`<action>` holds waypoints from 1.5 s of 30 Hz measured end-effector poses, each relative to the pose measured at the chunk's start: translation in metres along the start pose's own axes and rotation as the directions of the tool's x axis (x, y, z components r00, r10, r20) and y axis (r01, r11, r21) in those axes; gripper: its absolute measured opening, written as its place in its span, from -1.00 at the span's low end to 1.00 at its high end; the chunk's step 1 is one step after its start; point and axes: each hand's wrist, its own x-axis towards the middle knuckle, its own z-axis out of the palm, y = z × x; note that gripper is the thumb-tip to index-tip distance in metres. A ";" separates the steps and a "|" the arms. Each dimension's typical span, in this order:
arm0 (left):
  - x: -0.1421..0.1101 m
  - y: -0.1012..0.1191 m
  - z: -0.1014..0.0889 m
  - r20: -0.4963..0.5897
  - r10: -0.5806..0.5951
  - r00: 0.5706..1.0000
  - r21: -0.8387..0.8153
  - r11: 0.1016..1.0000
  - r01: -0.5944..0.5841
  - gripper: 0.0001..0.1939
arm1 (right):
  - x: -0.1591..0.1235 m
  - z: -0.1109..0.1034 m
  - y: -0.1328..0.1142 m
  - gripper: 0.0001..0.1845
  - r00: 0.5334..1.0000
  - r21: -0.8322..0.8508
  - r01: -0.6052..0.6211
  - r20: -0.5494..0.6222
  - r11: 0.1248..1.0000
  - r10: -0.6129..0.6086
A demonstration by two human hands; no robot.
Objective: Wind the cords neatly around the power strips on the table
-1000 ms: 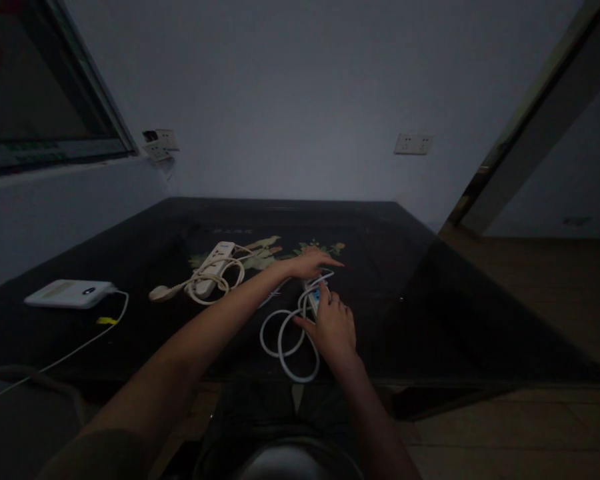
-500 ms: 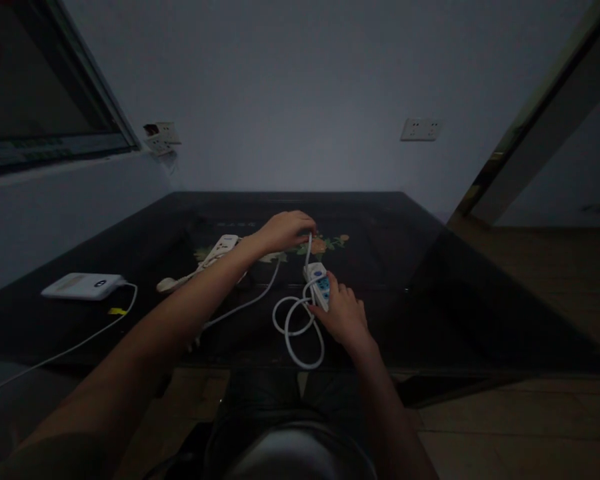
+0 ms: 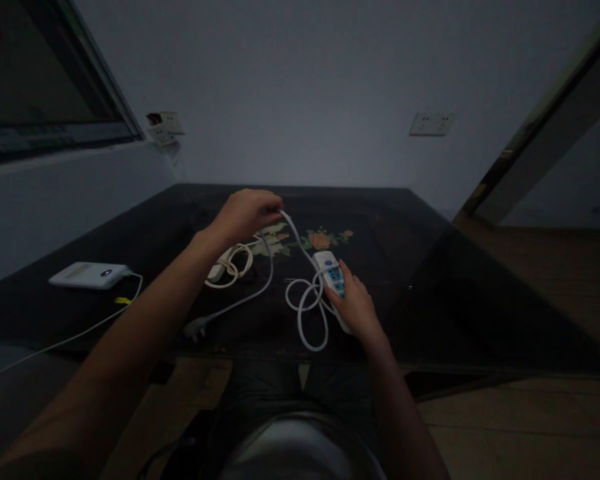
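My left hand [image 3: 253, 212] is closed on a white power cord [image 3: 296, 233], raised over the flower-decorated part of the dark table. From the fingers the cord runs to a white power strip [image 3: 324, 259] with blue socket faces. My right hand [image 3: 354, 301] grips this strip, thumb on one side and fingers on the other. Loose loops of the cord [image 3: 300, 321] lie beside the strip. Its other length curves down left to a plug [image 3: 196, 328] near the front edge. Behind my left forearm, a second strip with a coiled cream cord [image 3: 239, 270] is partly hidden.
A white power bank [image 3: 87, 275] with a cable lies at the left of the black table [image 3: 430, 287]. A small yellow tag [image 3: 123, 300] is on that cable. Wall sockets [image 3: 431, 124] sit behind the table at right, others [image 3: 167, 127] in the left corner.
My left hand has moved left with the cord, drawing it out from the strip. My right hand stays on the strip. The view has shifted slightly.
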 end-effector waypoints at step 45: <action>-0.008 0.016 0.151 0.216 0.089 0.972 0.151 0.981 -0.123 -0.78 | -0.014 -0.022 0.028 -0.34 0.986 -0.260 -0.100 -0.159 0.960 0.059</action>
